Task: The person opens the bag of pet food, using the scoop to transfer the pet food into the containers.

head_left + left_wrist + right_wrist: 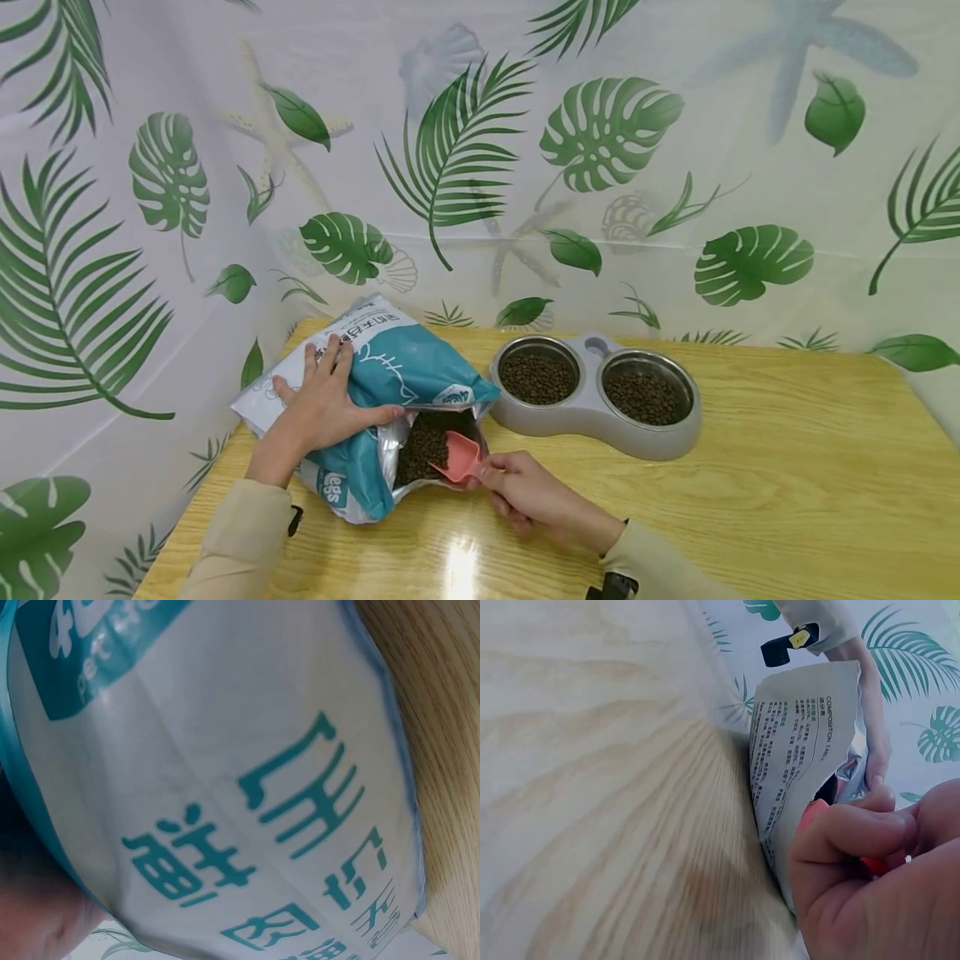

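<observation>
A teal and white pet food bag [390, 375] lies on the wooden table [750, 500], its mouth open toward me and brown kibble [423, 446] showing inside. My left hand [322, 404] rests flat on top of the bag with straight, spread fingers. The left wrist view is filled by the bag's printed side [225, 772]. My right hand [517, 492] pinches the handle of a small pink scoop [459, 457], whose bowl is at the bag's mouth over the kibble. In the right wrist view my right hand's fingers [855, 832] curl round the pink scoop [810, 814] beside the bag's back panel [795, 750].
A grey double feeder [596, 396] with two steel bowls, both filled with kibble, stands just right of the bag. A leaf-patterned curtain [525, 150] closes off the back and left sides. Bare tabletop stretches to the right and front.
</observation>
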`<act>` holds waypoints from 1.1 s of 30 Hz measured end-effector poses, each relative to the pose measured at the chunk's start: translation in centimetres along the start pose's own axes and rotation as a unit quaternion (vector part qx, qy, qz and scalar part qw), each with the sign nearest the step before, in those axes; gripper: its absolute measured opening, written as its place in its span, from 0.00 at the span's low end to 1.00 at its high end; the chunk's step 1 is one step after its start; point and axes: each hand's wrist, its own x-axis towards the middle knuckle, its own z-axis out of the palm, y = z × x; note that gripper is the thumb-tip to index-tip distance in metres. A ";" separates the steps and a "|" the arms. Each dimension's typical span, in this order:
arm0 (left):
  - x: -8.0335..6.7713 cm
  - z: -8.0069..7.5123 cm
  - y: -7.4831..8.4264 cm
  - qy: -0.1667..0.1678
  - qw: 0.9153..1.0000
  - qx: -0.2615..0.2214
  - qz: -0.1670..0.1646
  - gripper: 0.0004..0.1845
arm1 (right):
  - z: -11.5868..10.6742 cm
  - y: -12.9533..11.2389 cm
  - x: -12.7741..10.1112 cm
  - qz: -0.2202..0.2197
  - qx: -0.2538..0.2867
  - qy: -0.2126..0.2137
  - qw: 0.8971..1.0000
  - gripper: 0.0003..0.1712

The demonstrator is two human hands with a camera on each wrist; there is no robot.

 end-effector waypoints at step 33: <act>0.1 0.0 0.1 -0.004 1.000 -0.003 -0.005 0.71 | -4.8 -1.4 -3.7 -0.088 0.076 -0.097 0.988 0.19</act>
